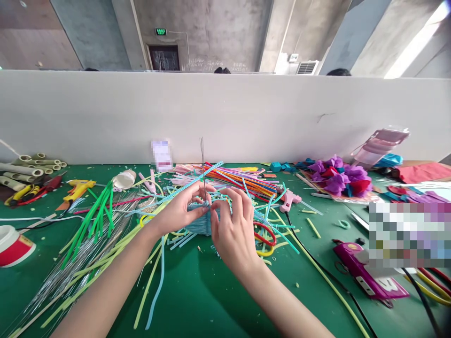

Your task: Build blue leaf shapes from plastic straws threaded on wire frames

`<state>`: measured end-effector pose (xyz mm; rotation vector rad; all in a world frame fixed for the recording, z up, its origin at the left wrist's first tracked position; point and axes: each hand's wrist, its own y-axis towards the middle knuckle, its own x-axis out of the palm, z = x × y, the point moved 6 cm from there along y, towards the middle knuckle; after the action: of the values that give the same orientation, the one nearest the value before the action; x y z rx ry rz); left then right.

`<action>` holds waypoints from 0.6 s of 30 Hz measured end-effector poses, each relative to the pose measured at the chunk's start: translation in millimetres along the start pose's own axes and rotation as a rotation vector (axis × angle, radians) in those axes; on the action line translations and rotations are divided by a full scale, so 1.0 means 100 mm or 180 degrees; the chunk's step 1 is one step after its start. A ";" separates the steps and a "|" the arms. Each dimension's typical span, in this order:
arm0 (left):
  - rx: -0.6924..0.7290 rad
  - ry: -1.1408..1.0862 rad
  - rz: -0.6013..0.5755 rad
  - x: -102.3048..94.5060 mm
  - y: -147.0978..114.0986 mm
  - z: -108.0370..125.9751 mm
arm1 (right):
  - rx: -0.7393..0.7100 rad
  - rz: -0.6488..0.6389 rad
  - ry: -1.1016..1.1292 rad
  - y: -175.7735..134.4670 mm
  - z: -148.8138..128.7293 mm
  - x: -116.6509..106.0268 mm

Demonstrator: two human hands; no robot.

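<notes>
Both hands meet over the middle of the table. My left hand (183,206) pinches a few thin upright wires (202,157) near their lower end, where a small light blue piece surrounds them. Close beside it, my right hand (235,230) has its thumb and index finger pressed together at the same blue piece; what exactly they grip is hidden. Below the fingers lies a light blue bundle (199,227), partly covered by the hands. Loose blue and yellow-green strips, like pipe cleaners, spread around it. Scissors with red and yellow handles (266,240) lie right of my right hand.
A yellow glue gun (79,188) and a pink glue gun (289,201) lie on either side. Metal wires (66,267) spread at left. Purple and red paper flowers (340,176) and a magenta device (368,274) sit at right. A white partition (225,117) closes the back.
</notes>
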<state>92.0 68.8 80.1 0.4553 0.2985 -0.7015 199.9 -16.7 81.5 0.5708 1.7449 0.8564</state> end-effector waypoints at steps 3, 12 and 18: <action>0.0185 0.0261 0.0179 0.00 -0.01 0.03 | 0.0064 -0.0032 -0.0099 -0.02 0.02 0.03; 0.0191 0.1065 0.0566 0.13 -0.03 0.07 | 0.0267 -0.0099 -0.0254 -0.05 0.07 0.06; 0.0181 0.1371 0.0855 0.20 -0.03 0.09 | 0.0347 -0.0095 -0.0046 -0.08 0.15 0.07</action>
<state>105.4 51.2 78.8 0.6873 0.6109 -0.3446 212.0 -12.7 68.2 0.6198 1.7905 0.7379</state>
